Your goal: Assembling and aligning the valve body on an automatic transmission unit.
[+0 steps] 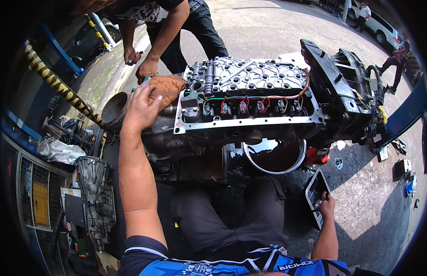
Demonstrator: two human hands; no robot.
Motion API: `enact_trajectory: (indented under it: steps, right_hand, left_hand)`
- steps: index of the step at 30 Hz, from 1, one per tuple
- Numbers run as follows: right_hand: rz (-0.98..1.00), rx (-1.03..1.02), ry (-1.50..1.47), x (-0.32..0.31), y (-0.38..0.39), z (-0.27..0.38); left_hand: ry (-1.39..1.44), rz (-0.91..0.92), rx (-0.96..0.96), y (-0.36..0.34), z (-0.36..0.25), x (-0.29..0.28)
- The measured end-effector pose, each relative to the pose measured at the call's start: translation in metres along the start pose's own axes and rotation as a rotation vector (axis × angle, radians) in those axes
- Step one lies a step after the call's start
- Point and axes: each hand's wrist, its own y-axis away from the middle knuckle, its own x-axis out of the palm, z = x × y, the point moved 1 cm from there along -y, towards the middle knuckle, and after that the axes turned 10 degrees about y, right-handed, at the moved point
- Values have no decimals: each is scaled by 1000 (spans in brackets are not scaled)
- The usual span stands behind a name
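- Sunlit concrete (264, 25) spreads behind the work, with a white vehicle (386, 30) at the upper right and a yellow-and-black striped pole (61, 85) at the left.
- An automatic transmission (250, 123) lies across the middle, its silver valve body (264, 76) exposed on top, with thin coloured wires running along the near side.
- The left hand (142, 110) rests on an orange cloth (171, 86) at the transmission's left end; I cannot tell whether its grip closes around the fabric.
- The right hand (328, 207), low at the right, has its grip closed on the edge of a tilted oil pan (318, 186).
- A round metal basin (278, 173) of dark liquid is partly hidden beneath the transmission.
- Across from the wearer, a co-worker (193, 23) leans in, one hand (148, 69) just beside the cloth.
- Another gearbox (94, 198) stands at the lower left.
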Motion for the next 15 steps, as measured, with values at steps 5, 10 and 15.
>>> enact_trajectory:
  steps: [5,10,15]
  right_hand:
    - [20,0,-13,2,0,-2]
    - [29,23,-3,3,0,0]
    - [32,32,19,3,1,1]
  left_hand:
    - [17,-31,23,2,-2,1]
    - [5,-49,50,3,1,1]
    - [4,-39,26,4,-1,0]
